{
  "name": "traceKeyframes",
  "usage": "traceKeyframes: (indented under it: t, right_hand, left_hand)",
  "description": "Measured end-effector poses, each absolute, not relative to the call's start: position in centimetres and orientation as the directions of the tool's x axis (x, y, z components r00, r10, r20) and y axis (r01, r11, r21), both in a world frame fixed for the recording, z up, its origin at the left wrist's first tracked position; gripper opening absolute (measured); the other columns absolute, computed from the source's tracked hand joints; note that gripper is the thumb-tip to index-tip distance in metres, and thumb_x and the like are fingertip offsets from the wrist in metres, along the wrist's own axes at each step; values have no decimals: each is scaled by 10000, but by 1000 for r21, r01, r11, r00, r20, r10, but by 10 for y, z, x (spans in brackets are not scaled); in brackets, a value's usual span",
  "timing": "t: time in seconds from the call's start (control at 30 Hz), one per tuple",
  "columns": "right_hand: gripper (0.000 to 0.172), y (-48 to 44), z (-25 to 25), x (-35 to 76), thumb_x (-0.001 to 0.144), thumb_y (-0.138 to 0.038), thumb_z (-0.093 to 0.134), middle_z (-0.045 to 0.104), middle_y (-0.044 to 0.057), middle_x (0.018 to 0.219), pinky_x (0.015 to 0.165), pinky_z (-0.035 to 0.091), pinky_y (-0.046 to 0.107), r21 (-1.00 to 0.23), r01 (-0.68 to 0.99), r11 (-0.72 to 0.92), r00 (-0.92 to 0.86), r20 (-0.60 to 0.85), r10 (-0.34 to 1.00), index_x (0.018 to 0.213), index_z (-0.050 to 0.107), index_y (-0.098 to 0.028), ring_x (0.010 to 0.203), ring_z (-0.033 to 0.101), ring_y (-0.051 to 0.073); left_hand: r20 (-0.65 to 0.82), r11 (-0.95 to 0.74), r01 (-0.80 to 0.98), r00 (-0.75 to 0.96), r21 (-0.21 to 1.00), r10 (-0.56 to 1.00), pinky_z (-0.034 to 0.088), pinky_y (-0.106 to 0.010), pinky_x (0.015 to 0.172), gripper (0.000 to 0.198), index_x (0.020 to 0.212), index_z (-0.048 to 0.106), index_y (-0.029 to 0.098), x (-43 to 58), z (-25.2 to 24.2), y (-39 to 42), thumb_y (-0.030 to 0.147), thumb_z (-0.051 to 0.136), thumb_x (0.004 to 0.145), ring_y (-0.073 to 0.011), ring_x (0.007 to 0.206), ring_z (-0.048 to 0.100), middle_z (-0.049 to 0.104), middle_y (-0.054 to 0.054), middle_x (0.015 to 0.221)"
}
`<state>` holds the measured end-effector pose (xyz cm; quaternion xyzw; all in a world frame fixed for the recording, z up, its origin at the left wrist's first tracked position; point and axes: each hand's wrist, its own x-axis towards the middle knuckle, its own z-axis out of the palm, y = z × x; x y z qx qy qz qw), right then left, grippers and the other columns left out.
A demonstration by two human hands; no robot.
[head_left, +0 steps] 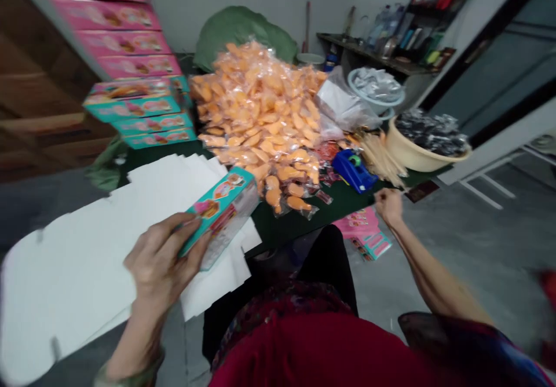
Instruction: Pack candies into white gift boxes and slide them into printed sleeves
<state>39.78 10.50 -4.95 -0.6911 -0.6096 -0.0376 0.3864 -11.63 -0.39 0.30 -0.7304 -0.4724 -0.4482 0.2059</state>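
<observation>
My left hand (163,259) is wrapped round a small teal and pink printed carton (221,216), which tilts above a stack of white card sheets (104,248). On the right, my right hand (388,206) is closed near the table edge; whatever it may hold is too blurred to make out. Closest to it are a blue tape dispenser (354,170) and a bundle of thin pale sticks (382,158). A large heap of orange, spoon-shaped pieces in clear wrappers (264,109) covers the middle of the table.
Pink cartons (130,42) and teal cartons (147,106) are stacked at back left. At the right stand a cream basin (428,152) of dark wrapped pieces and a light-blue basket (376,91). Flat printed cards (365,230) lie below the table edge. A green sack (243,33) sits behind.
</observation>
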Motion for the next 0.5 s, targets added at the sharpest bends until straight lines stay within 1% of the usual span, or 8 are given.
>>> traceKeyframes:
  t: [0.07,0.13,0.2,0.27,0.33,0.4,0.47,0.5]
  right_hand:
    - [207,91,-43,376,792,-315,541,587,83,743,636,477,342,-383,916,121,167,637,752,602,533,-236,704,563,203]
    - [196,75,-25,334,835,-346,570,637,71,767,666,501,334,-440,844,308,31,613,789,691,609,-219,716,610,197]
    - [173,56,1,277,909,-324,580,664,30,722,608,494,281,-535,691,486,-167,535,828,804,663,-214,609,607,147]
    - [123,38,28,214,935,-276,584,657,-6,677,537,464,241,-643,522,560,-293,481,826,872,673,-219,514,571,107]
    - [93,26,46,159,940,-260,584,635,-32,647,491,446,232,-771,308,557,-385,435,814,970,668,-233,464,538,94]
    - [293,22,54,116,928,-286,611,624,-53,645,459,441,240,-898,92,430,-462,344,817,1220,609,-263,439,517,99]
    - [630,24,52,85,900,-336,662,629,-67,661,444,444,248,-971,-51,235,-521,227,823,1473,405,-280,432,510,105]
    - [762,26,48,74,880,-365,688,631,-72,664,443,444,247,-984,-91,151,-543,176,821,1531,304,-274,430,508,105]
  left_hand:
    - [838,-492,866,200,91,508,564,-381,710,401,1217,676,265,-115,7,-6,177,768,836,-237,854,705,733,-87,1047]
    - [814,-458,888,232,46,532,533,-417,747,289,1147,682,232,-114,12,-10,235,746,865,-277,960,670,705,-112,1082]
    - [774,-389,921,234,18,589,508,-469,791,260,1162,682,210,-115,16,-17,257,688,907,-323,1057,608,658,-158,1164]
    - [744,-345,938,212,27,634,510,-476,803,291,1230,665,194,-115,16,-24,209,613,943,-316,1069,567,607,-192,1221]
    - [754,-366,928,187,76,630,532,-438,800,333,1283,632,201,-116,11,-29,161,581,957,-276,1043,565,594,-182,1205]
    - [804,-416,896,131,153,580,553,-412,816,331,1271,609,205,-115,4,-30,156,624,943,-250,1041,590,617,-151,1162]
    - [852,-454,857,35,243,522,569,-402,845,322,1215,587,196,-114,-3,-29,166,691,912,-235,1048,628,656,-126,1127]
    - [867,-464,842,-11,277,498,575,-401,855,315,1179,575,193,-113,-6,-28,176,717,898,-232,1053,644,674,-118,1117]
